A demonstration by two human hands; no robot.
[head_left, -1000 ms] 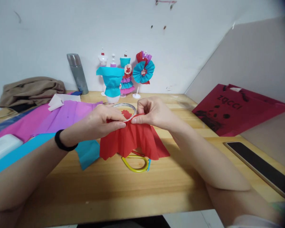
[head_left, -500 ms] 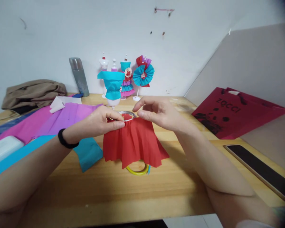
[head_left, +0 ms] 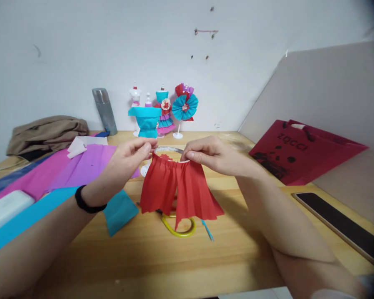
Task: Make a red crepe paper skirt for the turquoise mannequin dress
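A pleated red paper skirt (head_left: 193, 191) hangs from a pale ring (head_left: 168, 149) above the table, with a slit down its front. My right hand (head_left: 207, 153) pinches the ring's right side at the skirt's top edge. Beside the ring's left side is my left hand (head_left: 134, 155), its fingers bent and apart from the thumb, gripping nothing that I can see. Under the skirt lie scissors with yellow handles (head_left: 180, 234). A thin blue strip (head_left: 207, 231) is to their right. Behind the ring stands a small form with a blue paper top (head_left: 147, 122).
Decorated mini mannequins (head_left: 164, 108) and a grey flask (head_left: 104, 111) stand at the back. Purple and pink paper (head_left: 81, 166), blue paper (head_left: 120, 214) and brown cloth (head_left: 46, 137) lie left. On the right are a red bag (head_left: 299, 153) and a phone (head_left: 339, 226).
My right hand has closed on the ring, while my left hand has let go and moved to its left. The skirt has turned, showing a slit, and more of the scissors is visible.
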